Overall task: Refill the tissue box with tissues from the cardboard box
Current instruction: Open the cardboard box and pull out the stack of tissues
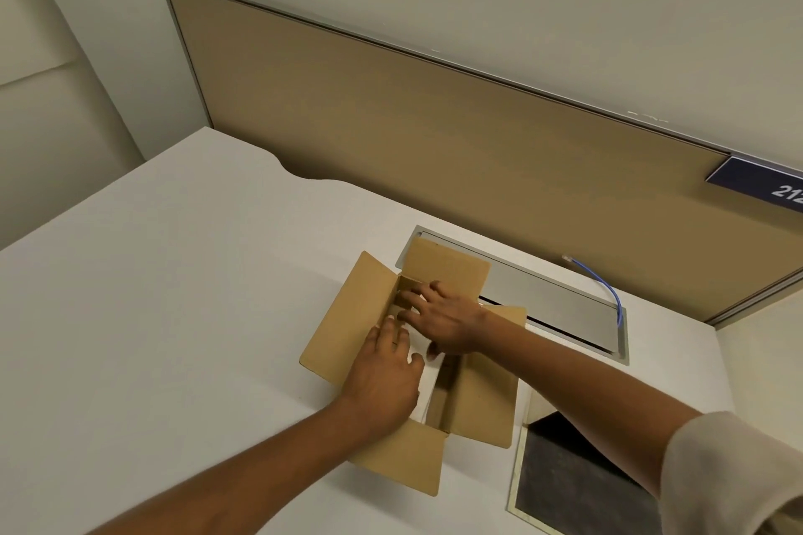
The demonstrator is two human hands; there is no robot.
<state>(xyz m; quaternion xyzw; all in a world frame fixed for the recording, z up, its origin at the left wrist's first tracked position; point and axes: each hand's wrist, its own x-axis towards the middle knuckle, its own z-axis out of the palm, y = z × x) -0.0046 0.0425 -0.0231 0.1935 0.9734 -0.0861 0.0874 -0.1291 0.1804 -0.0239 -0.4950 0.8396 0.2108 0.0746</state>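
Observation:
A brown cardboard box (347, 317) stands on the white desk with all its flaps folded outward. White tissues (428, 378) show inside it, mostly covered by my hands. My left hand (384, 378) reaches into the near part of the box, fingers spread flat on the tissues. My right hand (443, 319) lies over the far part, fingers spread and its thumb hooked at the tissues' edge. I cannot tell whether either hand grips the stack. To the right of the box lies a flat dark-topped object with a pale rim (578, 478), partly behind my right arm; it may be the tissue box.
A grey cable tray lid (552, 295) is set into the white desk (174, 295) behind the box, with a blue cable (608, 287) coming out of it. A tan partition panel (434, 122) stands along the back edge. A blue number sign (764, 182) hangs at right.

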